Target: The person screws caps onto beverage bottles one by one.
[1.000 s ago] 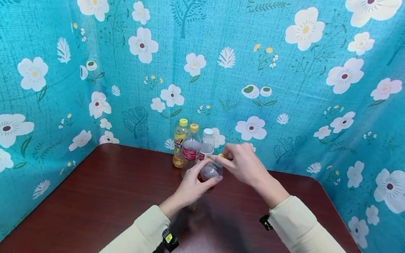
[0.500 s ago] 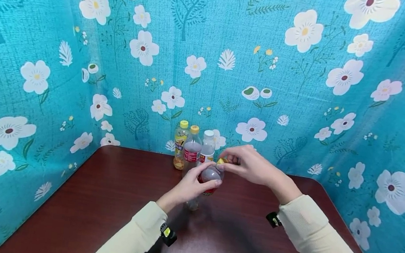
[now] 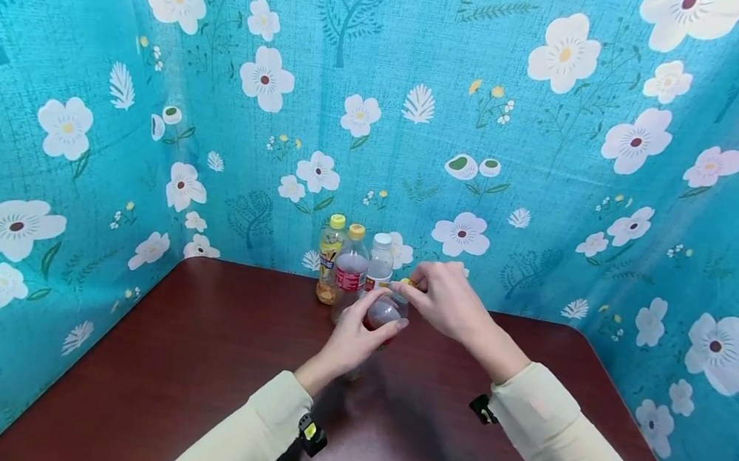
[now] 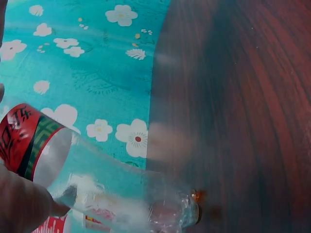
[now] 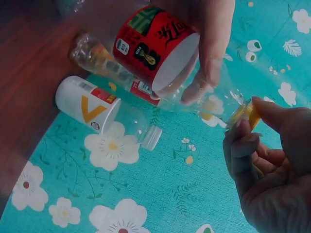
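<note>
A clear plastic bottle [image 3: 386,312] with a red and green label [image 5: 156,46] is tilted over the table. My left hand [image 3: 349,338] grips it round the body below the neck. At its mouth, my right hand [image 3: 448,297] pinches the yellow cap [image 5: 250,114] between thumb and fingers. The cap is on the neck; whether it is loose I cannot tell. In the left wrist view the bottle's clear lower part [image 4: 121,187] points down toward the table. Part of the label is hidden behind the left hand.
Behind the hands stand a yellow-capped bottle [image 3: 329,260], an orange-capped bottle with a red label [image 3: 349,277], and a white-capped bottle [image 3: 379,265]. The dark red table [image 3: 210,363] meets a turquoise flowered curtain [image 3: 384,76] along its back and sides.
My right hand has turned at the cap, rolling outward and then back to about its first pose. The left hand keeps its hold, and the other bottles stay where they were.
</note>
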`<action>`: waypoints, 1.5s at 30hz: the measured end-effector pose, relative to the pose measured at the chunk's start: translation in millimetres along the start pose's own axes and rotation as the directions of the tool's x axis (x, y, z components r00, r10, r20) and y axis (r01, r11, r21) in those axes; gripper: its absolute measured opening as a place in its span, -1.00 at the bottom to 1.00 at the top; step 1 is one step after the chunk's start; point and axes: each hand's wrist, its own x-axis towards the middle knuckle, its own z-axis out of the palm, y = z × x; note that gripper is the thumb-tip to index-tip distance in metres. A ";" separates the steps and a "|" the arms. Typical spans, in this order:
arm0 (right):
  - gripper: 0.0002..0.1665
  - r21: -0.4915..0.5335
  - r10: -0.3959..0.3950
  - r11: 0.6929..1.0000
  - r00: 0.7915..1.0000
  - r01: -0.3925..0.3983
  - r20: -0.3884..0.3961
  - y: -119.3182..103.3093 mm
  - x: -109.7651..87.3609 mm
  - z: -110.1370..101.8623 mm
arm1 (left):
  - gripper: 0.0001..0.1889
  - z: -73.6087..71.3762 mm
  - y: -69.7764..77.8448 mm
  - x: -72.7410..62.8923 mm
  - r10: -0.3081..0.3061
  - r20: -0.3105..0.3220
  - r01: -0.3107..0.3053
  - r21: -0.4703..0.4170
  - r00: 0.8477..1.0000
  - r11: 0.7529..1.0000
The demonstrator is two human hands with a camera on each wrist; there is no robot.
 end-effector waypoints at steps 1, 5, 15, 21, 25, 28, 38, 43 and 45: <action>-0.70 0.002 0.001 1.000 1.000 -0.001 0.003 0.2 0.2 0.3 | -0.46 -1.1 -0.4 0.7 0.006 0.007 -0.006 -0.007 1.000 1.000; -0.78 0.001 -0.082 0.997 0.996 0.082 0.044 7.0 2.1 -2.5 | -0.46 -7.1 -1.3 2.5 0.003 0.056 -0.001 -0.037 0.998 0.999; -0.85 0.024 -0.237 0.971 0.971 0.236 0.023 18.3 2.8 -2.1 | -0.44 -8.8 -2.8 0.8 0.016 0.060 -0.016 0.005 0.998 1.000; -0.81 -0.002 -0.209 0.978 0.976 0.209 -0.058 10.9 3.6 2.5 | -0.42 -10.1 -0.5 2.3 0.028 0.014 -0.029 0.021 0.999 0.999; -0.81 0.071 -0.205 0.976 0.978 0.206 -0.028 11.4 0.6 5.0 | -0.43 -18.4 0.4 -2.0 0.024 0.029 -0.026 0.048 0.999 0.999; -0.83 0.127 -0.236 0.963 0.971 0.239 -0.036 12.5 -4.6 2.6 | -0.45 -28.4 3.1 -5.4 0.031 0.036 -0.033 0.063 0.999 0.997; -0.93 0.141 -0.231 0.960 0.968 0.243 -0.094 31.3 -20.1 -9.3 | -0.43 -75.3 12.0 1.2 0.004 -0.154 0.004 0.053 0.988 0.999; -0.90 0.139 -0.175 0.973 0.981 0.185 -0.081 48.3 -26.6 -3.7 | -0.36 -99.1 7.4 9.9 -0.027 -0.281 0.052 0.084 0.959 0.995; -0.88 0.145 -0.156 0.976 0.985 0.165 -0.071 54.3 -28.6 -0.1 | -0.34 -106.3 4.7 14.8 -0.057 -0.324 0.087 0.079 0.944 0.993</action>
